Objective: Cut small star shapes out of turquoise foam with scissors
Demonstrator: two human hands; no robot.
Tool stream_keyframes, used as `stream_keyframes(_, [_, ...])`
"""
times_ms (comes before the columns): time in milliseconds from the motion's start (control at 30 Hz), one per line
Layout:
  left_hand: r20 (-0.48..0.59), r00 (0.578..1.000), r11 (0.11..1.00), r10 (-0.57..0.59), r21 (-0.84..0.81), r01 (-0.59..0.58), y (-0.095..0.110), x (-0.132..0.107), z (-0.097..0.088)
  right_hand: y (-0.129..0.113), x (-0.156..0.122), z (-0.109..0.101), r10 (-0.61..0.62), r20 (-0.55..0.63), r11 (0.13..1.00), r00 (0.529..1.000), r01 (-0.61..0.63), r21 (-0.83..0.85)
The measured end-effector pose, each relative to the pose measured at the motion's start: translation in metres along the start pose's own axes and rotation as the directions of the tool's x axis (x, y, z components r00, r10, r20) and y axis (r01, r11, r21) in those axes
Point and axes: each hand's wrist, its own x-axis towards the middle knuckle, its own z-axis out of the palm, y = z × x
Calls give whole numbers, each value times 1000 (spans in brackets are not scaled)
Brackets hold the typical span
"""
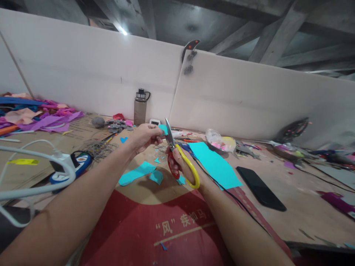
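Observation:
My left hand (146, 137) pinches a small turquoise paper piece (163, 129) between thumb and fingers, above the middle of the table. Wrapped round the red and yellow handles of a pair of scissors (169, 132) is my right hand (180, 162). The blades point up, right beside the paper; whether they touch it I cannot tell. Below the hands lie a long turquoise strip (137, 173) and a smaller turquoise scrap (156, 177). A large turquoise sheet (215, 164) rests right of my right hand. A tiny blue heart (124, 140) lies left of the paper.
A grey bottle (140, 109) stands against the white partition (91, 74). On the right lie a black phone (260, 188) and a plastic-covered bowl (220, 142). Coloured paper scraps (47, 118) pile up at left, near a white cable (36, 194) and a blue power strip (70, 171).

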Motion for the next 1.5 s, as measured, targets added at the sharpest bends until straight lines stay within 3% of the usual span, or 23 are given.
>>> stream_keyframes(800, [-1, 1000, 999, -17, 27, 17, 3, -1, 1, -8, -1, 5, 71, -16, 993, 997, -69, 92])
stream_keyframes(1000, [14, 1000, 1000, -23, -1, 23, 3, -1, -1, -4, 1, 6, 104, -68, 989, 992, -96, 115])
stream_keyframes(1233, [-81, 995, 998, 59, 12, -58, 4, -2, 1, -5, 0, 6, 65, -63, 996, 996, -61, 64])
stream_keyframes(1500, [-56, 996, 998, 66, -2, -66, 5, -4, 5, -7, -1, 9, 102, -95, 988, 990, -90, 121])
